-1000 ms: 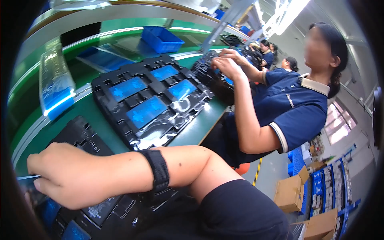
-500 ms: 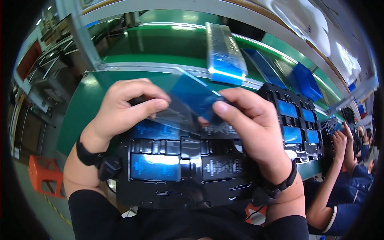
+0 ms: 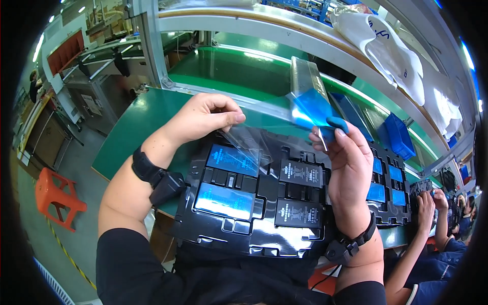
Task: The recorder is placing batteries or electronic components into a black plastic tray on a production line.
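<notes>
A sheet of clear film [image 3: 250, 144] hangs from the closed fingers of my left hand [image 3: 206, 118], above the far left of a black plastic tray [image 3: 231, 239]. My right hand [image 3: 349, 165] pinches a shiny blue film [image 3: 309, 108], bent and curled at the fingers, over the tray's far right. Flat rectangular battery packs lie in the tray pockets. Blue film covers the left ones, such as the near-left battery [image 3: 223, 201]; the right ones, such as the near-right battery [image 3: 297, 213], show bare black faces with white print.
A second black tray [image 3: 386, 212] with blue-covered batteries stands to the right. Beyond it are a blue bin [image 3: 397, 136] and a wrapped stack of film sheets [image 3: 305, 73]. A co-worker's hands [image 3: 427, 206] work at far right. An orange stool [image 3: 58, 198] stands on the left floor.
My hands have moved apart, with the blue film drawn right, away from the clear film in my left hand. The whole view has shifted, showing more of the tray.
</notes>
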The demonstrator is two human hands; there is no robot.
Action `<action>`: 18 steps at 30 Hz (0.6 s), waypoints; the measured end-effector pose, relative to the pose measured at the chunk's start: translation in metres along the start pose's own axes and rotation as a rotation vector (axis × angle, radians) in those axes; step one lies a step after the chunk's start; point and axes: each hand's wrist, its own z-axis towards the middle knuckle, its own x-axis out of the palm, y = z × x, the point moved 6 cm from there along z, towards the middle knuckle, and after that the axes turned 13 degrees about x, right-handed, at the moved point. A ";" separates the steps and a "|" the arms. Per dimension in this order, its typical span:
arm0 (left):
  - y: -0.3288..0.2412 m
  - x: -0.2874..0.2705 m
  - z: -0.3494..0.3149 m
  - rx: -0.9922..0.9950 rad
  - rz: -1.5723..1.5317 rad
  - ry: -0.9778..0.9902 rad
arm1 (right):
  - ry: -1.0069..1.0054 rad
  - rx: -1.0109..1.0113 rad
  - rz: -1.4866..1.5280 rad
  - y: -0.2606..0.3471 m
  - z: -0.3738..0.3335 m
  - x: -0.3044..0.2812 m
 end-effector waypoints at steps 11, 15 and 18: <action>-0.044 -0.076 -0.047 0.219 0.192 -0.540 | 0.062 0.044 -0.197 0.003 0.005 -0.005; -0.091 -0.090 -0.128 0.124 -0.077 -0.587 | 0.126 -0.054 -0.275 0.003 0.006 0.006; -0.105 -0.092 -0.186 -0.036 -0.238 -0.112 | 0.051 -0.212 -0.401 0.007 0.007 0.006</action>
